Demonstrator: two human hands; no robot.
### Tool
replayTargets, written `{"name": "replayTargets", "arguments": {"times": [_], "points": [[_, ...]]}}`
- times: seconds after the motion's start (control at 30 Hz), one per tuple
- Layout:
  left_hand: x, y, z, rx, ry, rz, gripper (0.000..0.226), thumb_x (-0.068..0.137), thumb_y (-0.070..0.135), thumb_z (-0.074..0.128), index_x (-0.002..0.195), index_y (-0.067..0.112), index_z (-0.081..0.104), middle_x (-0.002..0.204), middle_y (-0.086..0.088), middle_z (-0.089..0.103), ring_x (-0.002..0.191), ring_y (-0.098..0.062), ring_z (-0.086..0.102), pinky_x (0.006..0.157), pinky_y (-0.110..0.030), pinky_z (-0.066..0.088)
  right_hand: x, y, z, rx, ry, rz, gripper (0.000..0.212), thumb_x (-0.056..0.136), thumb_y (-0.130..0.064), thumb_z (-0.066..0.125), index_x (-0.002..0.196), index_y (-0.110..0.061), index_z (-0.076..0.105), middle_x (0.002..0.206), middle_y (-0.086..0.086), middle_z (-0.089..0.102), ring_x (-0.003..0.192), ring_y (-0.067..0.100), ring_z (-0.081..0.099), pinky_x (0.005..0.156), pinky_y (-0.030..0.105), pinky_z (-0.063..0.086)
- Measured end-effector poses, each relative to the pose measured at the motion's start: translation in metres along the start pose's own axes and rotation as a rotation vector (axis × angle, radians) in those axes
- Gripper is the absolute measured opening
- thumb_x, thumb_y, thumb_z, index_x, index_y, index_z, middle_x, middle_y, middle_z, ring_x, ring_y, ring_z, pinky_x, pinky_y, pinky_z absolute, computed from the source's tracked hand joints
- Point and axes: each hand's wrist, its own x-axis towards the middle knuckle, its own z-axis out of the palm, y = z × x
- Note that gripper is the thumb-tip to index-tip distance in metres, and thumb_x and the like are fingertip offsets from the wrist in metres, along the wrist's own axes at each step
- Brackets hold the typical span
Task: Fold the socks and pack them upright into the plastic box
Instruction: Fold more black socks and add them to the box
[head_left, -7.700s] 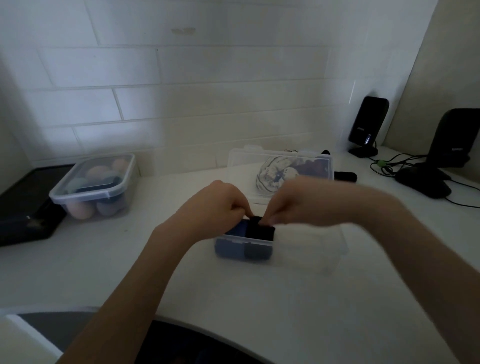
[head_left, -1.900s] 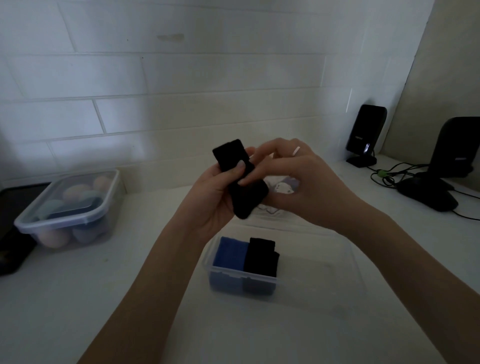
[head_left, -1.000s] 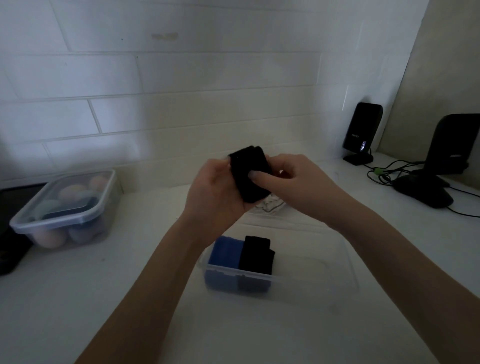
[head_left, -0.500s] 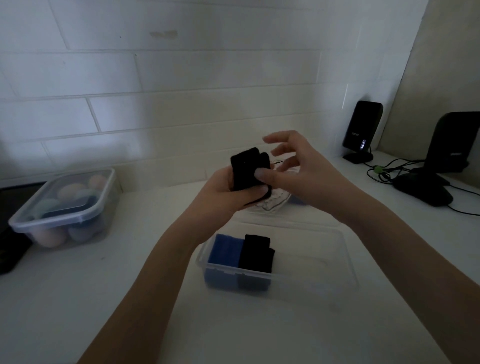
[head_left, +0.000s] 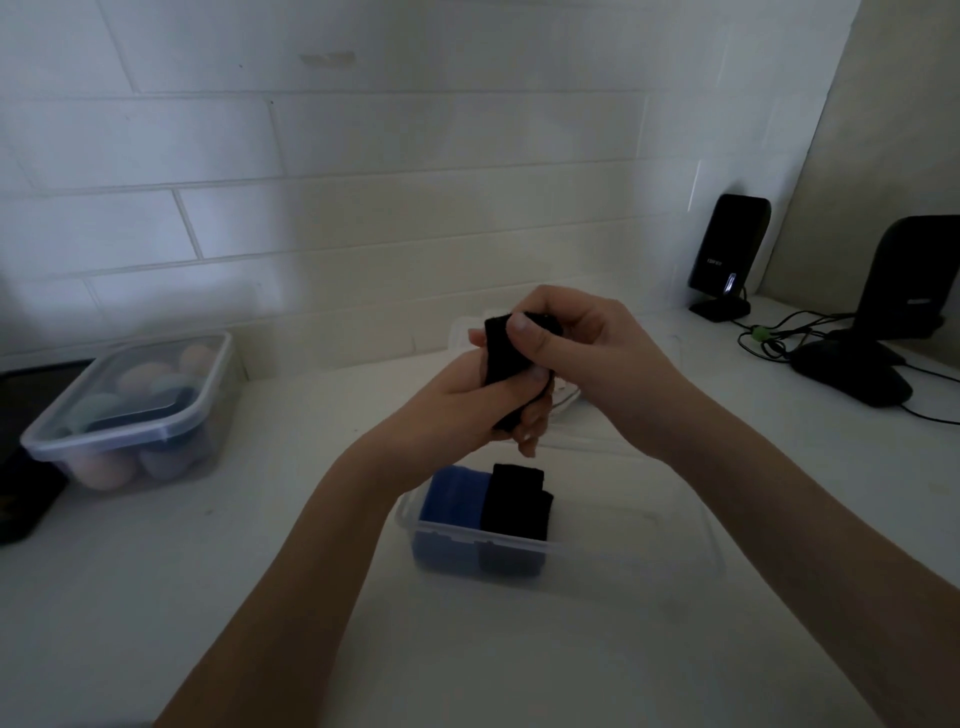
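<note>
A folded black sock (head_left: 503, 358) is held in the air above the clear plastic box (head_left: 634, 551). My left hand (head_left: 457, 405) grips its lower part from below and the left. My right hand (head_left: 582, 348) curls over its top, thumb pressed on the front. Inside the box's left end a blue folded sock (head_left: 454, 493) and a black folded sock (head_left: 517, 501) stand upright side by side. The rest of the box looks bare.
A lidded clear tub (head_left: 135, 410) of pastel round items stands at the left by a dark tray (head_left: 26, 467). Black devices (head_left: 727, 260) (head_left: 878, 332) with cables sit at the right. A pale item (head_left: 563, 400) lies behind my hands, mostly hidden.
My right hand's fingers, spread half a second ago, have closed over the top of the black sock. Both hands have sunk slightly toward the box.
</note>
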Motion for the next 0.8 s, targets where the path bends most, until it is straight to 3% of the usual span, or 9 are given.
{"name": "replayTargets", "arguments": {"times": [0.07,0.13,0.17,0.27,0.3,0.43,0.57,0.7,0.8], "points": [[0.000,0.001,0.003,-0.028,0.005,-0.004,0.019,0.092,0.021,0.051,0.077,0.011,0.055,0.061,0.002,0.055,0.060,-0.013,0.055,0.063,-0.025,0.052,0.000,-0.001,-0.001,-0.024,0.020,0.008,0.014,0.091,-0.010,0.055,0.083,0.000,0.061,0.103,0.039,0.061,0.095,0.046,0.061,0.078,0.043,0.053],[0.001,0.002,0.006,-0.037,0.054,-0.009,0.013,0.091,0.020,0.051,0.087,0.011,0.060,0.069,0.000,0.065,0.067,-0.016,0.065,0.069,-0.027,0.056,0.002,0.000,-0.003,-0.083,0.069,-0.006,0.017,0.090,-0.011,0.057,0.084,0.003,0.062,0.099,0.039,0.061,0.070,0.030,0.062,0.061,0.026,0.051],[0.002,0.002,0.006,0.004,0.097,-0.005,0.012,0.091,0.019,0.051,0.092,0.013,0.061,0.074,0.000,0.068,0.071,-0.017,0.068,0.070,-0.027,0.057,0.003,0.000,-0.004,-0.112,0.104,-0.017,0.018,0.090,-0.012,0.058,0.084,0.005,0.062,0.097,0.038,0.062,0.065,0.021,0.059,0.054,0.024,0.050],[0.003,-0.003,0.005,0.324,0.258,0.067,0.014,0.093,0.023,0.050,0.088,0.018,0.061,0.066,0.004,0.069,0.056,-0.013,0.066,0.058,-0.021,0.053,0.006,0.003,-0.009,-0.141,0.170,0.007,0.022,0.090,-0.021,0.060,0.083,0.000,0.062,0.088,0.030,0.065,0.074,0.025,0.059,0.069,0.048,0.054],[0.002,-0.003,0.004,0.390,0.271,0.088,0.017,0.094,0.024,0.049,0.085,0.016,0.060,0.061,0.003,0.067,0.050,-0.013,0.061,0.054,-0.021,0.050,0.006,0.003,-0.010,-0.161,0.170,0.023,0.023,0.089,-0.025,0.060,0.081,-0.004,0.061,0.081,0.023,0.065,0.072,0.024,0.058,0.069,0.048,0.053],[0.001,-0.001,0.009,0.485,0.159,0.057,0.020,0.095,0.022,0.048,0.077,0.015,0.055,0.058,-0.002,0.060,0.042,-0.009,0.047,0.045,-0.022,0.042,0.004,0.002,-0.012,-0.442,0.152,-0.040,0.034,0.085,-0.044,0.060,0.073,-0.013,0.056,0.061,0.007,0.056,0.055,0.009,0.048,0.054,0.023,0.041],[0.001,-0.002,0.013,0.537,0.084,0.036,0.028,0.096,0.024,0.045,0.082,0.001,0.054,0.058,-0.003,0.053,0.042,-0.005,0.043,0.044,-0.013,0.036,0.002,0.004,-0.009,-0.624,0.182,-0.169,0.043,0.092,-0.038,0.045,0.054,-0.020,0.038,0.049,-0.006,0.038,0.050,0.008,0.038,0.051,0.021,0.031],[-0.001,-0.002,0.011,0.522,0.068,0.021,0.027,0.097,0.024,0.043,0.079,0.007,0.052,0.057,-0.003,0.050,0.042,-0.004,0.042,0.044,-0.013,0.035,0.005,0.007,-0.009,-0.534,0.152,-0.118,0.041,0.095,-0.029,0.048,0.056,-0.023,0.039,0.050,-0.007,0.039,0.046,0.002,0.038,0.048,0.013,0.030],[-0.001,-0.001,0.010,0.390,0.140,0.001,0.036,0.095,0.033,0.042,0.078,0.006,0.057,0.056,-0.005,0.051,0.041,-0.007,0.043,0.041,-0.015,0.035,0.004,-0.001,-0.018,-0.288,-0.007,0.137,0.022,0.092,-0.029,0.052,0.076,-0.016,0.046,0.060,0.006,0.043,0.039,0.002,0.033,0.038,0.016,0.028]]}}
